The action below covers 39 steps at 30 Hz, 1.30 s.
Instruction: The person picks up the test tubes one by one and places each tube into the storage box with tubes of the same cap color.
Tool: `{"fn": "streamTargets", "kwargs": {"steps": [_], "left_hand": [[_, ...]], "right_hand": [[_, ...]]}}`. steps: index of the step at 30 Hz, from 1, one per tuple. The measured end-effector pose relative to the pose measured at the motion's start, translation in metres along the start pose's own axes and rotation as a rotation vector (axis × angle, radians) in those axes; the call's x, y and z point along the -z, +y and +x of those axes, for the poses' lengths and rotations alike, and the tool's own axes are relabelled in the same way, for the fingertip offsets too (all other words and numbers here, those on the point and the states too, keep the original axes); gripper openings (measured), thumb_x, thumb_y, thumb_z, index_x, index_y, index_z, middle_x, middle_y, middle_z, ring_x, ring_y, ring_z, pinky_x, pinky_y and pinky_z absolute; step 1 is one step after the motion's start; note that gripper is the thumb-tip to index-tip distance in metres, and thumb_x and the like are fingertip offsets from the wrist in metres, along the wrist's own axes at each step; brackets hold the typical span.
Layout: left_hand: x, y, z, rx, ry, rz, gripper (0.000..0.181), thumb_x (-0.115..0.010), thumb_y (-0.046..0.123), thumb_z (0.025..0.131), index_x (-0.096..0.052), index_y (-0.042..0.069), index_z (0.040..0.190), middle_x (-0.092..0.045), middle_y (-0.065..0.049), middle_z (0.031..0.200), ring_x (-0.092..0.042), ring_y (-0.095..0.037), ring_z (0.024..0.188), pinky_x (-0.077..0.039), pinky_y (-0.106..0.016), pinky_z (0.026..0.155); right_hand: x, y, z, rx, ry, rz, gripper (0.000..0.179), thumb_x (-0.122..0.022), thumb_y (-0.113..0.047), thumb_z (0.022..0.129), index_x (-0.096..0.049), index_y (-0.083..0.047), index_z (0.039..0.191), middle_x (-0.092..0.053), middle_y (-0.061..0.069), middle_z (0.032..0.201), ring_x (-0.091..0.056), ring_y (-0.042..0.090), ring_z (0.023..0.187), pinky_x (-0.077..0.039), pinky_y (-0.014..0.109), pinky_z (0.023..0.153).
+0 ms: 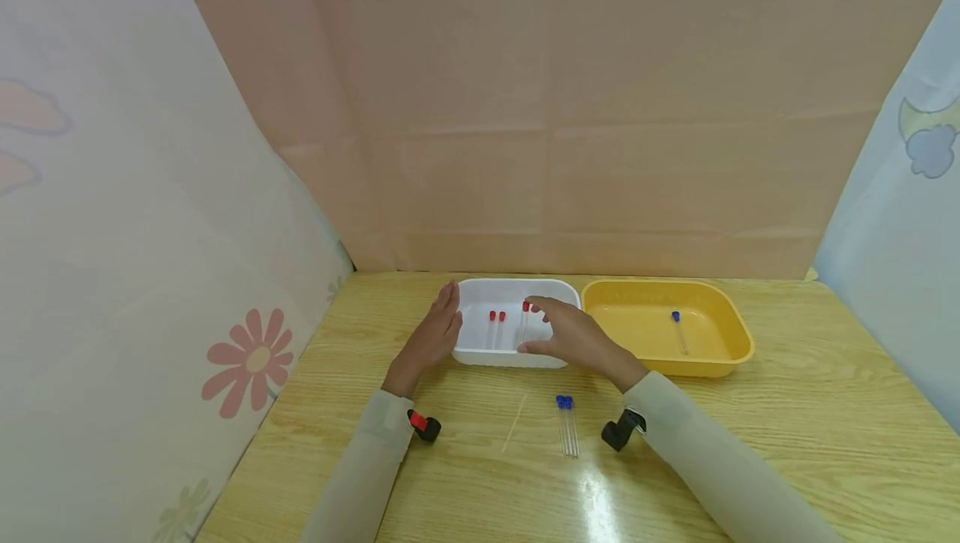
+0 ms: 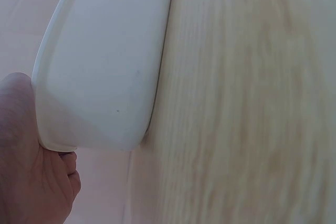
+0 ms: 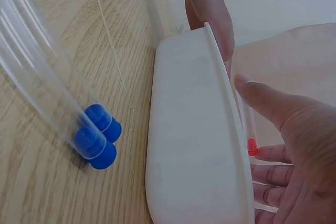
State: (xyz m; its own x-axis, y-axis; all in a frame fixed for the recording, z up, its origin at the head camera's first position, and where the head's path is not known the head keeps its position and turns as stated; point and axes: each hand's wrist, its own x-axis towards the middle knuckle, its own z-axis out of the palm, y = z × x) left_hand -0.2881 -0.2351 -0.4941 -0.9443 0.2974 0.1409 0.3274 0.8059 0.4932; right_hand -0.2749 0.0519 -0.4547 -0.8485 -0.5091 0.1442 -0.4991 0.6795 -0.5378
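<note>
A white tray (image 1: 517, 357) stands on the table with two red-capped test tubes (image 1: 497, 326) lying in it. My right hand (image 1: 577, 334) reaches over its near right side and holds another red-capped test tube (image 1: 524, 328) lengthwise, index fingertip at the red cap (image 3: 253, 147), thumb at the other end. At the tray's left end rests my left hand (image 1: 433, 334), fingers straight along the outside and thumb at the rim (image 2: 44, 45). Blue-capped test tubes (image 1: 567, 426) lie together on the table, below the right hand in the head view.
Right beside the white tray is a yellow tray (image 1: 738, 347) holding one blue-capped test tube (image 1: 679, 332). A brown paper backdrop (image 1: 547, 126) rises behind the wooden table (image 1: 810, 426), and a flowered white sheet (image 1: 150, 193) hangs at the left.
</note>
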Motion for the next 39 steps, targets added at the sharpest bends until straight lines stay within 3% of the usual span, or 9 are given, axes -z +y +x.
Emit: {"fn": "streamTargets", "kwargs": {"steps": [14,39], "left_hand": [[0.0,-0.002,0.001,-0.034,0.011,-0.022,0.058,-0.03,0.021,0.112,-0.005,-0.002,0.16,0.0,-0.012,0.169,0.001,-0.026,0.156,-0.009,-0.044,0.125],[0.003,0.002,-0.001,-0.019,0.008,-0.017,0.06,-0.031,0.021,0.112,-0.005,0.0,0.161,0.001,-0.01,0.169,0.002,-0.023,0.156,-0.01,-0.044,0.124]], "right_hand": [[-0.006,0.004,0.008,-0.014,-0.012,0.012,0.086,-0.08,-0.051,0.084,-0.048,-0.006,0.149,-0.061,0.009,0.138,-0.063,0.026,0.111,-0.055,0.044,0.091],[-0.012,0.009,0.017,0.004,-0.013,-0.05,0.082,-0.083,-0.047,0.082,-0.052,-0.005,0.145,-0.062,0.013,0.136,-0.062,0.029,0.114,-0.053,0.047,0.096]]}}
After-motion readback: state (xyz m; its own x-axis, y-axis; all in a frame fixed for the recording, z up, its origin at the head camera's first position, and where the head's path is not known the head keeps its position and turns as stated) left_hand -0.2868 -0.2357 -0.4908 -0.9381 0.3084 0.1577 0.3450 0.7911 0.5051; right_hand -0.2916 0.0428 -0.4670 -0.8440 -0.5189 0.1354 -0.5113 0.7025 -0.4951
